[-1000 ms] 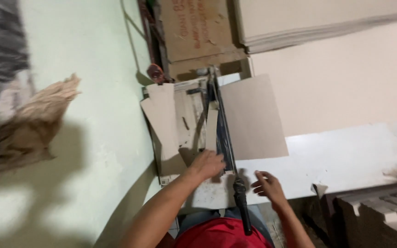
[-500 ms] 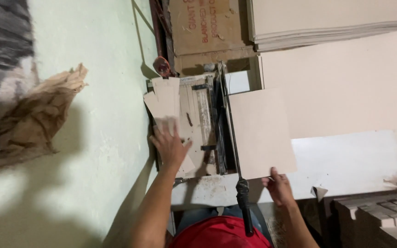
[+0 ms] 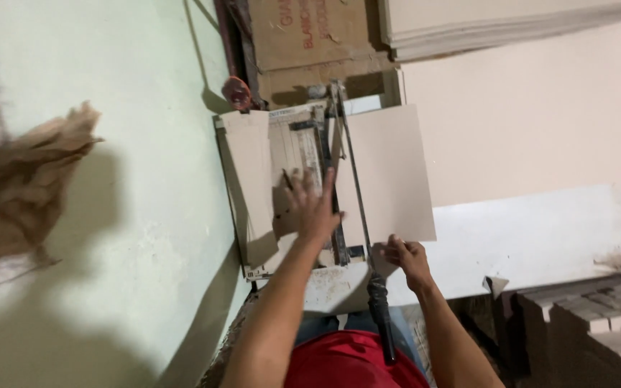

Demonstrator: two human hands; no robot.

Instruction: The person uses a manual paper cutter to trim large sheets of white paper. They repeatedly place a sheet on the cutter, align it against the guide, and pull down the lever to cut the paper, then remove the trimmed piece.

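A manual tile cutter (image 3: 325,179) lies in front of me, its rail running away from me and its black lever handle (image 3: 380,309) pointing back at my lap. A beige square tile (image 3: 389,172) rests on its right side. A narrower beige strip (image 3: 249,172) lies on the left side. My left hand (image 3: 313,208) is spread flat, fingers apart, on the cutter bed just left of the rail. My right hand (image 3: 405,257) grips the near edge of the square tile.
A pale green wall (image 3: 131,215) runs along the left, with crumpled brown paper (image 3: 23,187) by it. A cardboard box (image 3: 303,36) stands beyond the cutter. Large pale slabs (image 3: 526,108) lie at right, with stacked grey blocks (image 3: 591,316) at lower right.
My left hand went from the near end of the cutter out to the left strip, then came back to the bed beside the rail. My right hand stayed at the tile's near edge.
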